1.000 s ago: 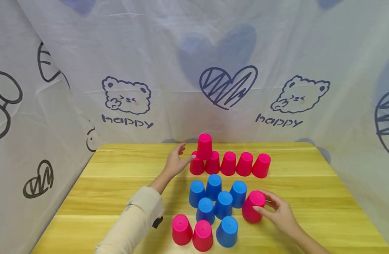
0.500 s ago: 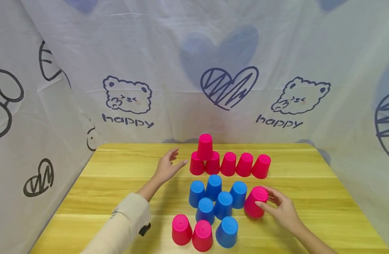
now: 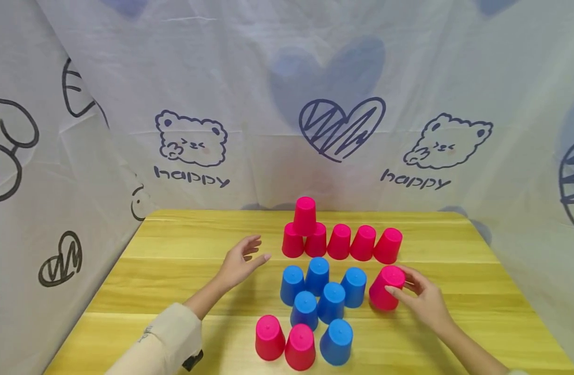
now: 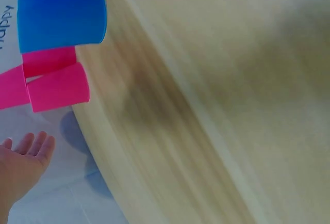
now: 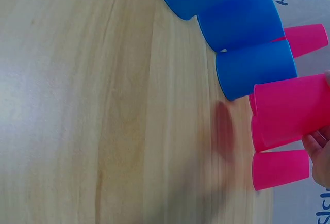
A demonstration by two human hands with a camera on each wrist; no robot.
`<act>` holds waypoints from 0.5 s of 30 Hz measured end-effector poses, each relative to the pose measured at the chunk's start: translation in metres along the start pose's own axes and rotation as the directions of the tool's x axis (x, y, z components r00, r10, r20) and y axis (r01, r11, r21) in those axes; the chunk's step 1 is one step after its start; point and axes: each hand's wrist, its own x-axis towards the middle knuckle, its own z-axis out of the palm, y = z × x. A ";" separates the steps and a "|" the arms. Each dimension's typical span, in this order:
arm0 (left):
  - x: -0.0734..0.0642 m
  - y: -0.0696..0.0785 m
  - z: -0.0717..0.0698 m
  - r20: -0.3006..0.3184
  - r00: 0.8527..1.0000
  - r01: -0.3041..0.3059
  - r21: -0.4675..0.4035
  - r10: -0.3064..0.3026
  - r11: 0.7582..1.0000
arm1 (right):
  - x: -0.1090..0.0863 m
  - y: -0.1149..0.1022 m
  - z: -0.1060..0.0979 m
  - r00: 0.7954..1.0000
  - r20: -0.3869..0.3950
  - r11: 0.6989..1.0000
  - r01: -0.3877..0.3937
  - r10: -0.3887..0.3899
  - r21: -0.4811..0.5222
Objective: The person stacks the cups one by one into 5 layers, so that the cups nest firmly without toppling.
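My right hand (image 3: 424,301) grips an upside-down pink cup (image 3: 384,289) between thumb and fingers, just right of the blue cups (image 3: 333,302). In the right wrist view the held cup (image 5: 291,100) hangs over its shadow on the table. At the back stands a row of several pink cups (image 3: 339,242), bottoms up. One more pink cup (image 3: 305,215) sits across the two leftmost of them. My left hand (image 3: 237,266) hovers left of that row, fingers loosely spread, holding nothing; the left wrist view also shows this hand (image 4: 23,170).
Several blue cups stand upside down mid-table in a loose cluster. Nearer the front are two pink cups (image 3: 270,338) and another blue cup (image 3: 336,342). The wooden table (image 3: 141,281) ends at a printed cloth backdrop (image 3: 258,172).
My left hand has drawn back left and toward the front from the stacked pink cup. My right hand has carried its pink cup slightly right and toward the back row.
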 end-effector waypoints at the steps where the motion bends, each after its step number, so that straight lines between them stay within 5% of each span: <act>1: -0.003 0.000 0.001 0.009 1.000 0.001 -0.003 -0.001 1.000 | 0.001 0.000 -0.001 1.000 -0.005 1.000 -0.001 0.001 0.003; 15: -0.033 -0.003 0.005 0.146 0.988 -0.043 -0.079 0.054 0.996 | 0.008 0.006 -0.010 0.998 -0.027 0.998 -0.055 0.054 -0.030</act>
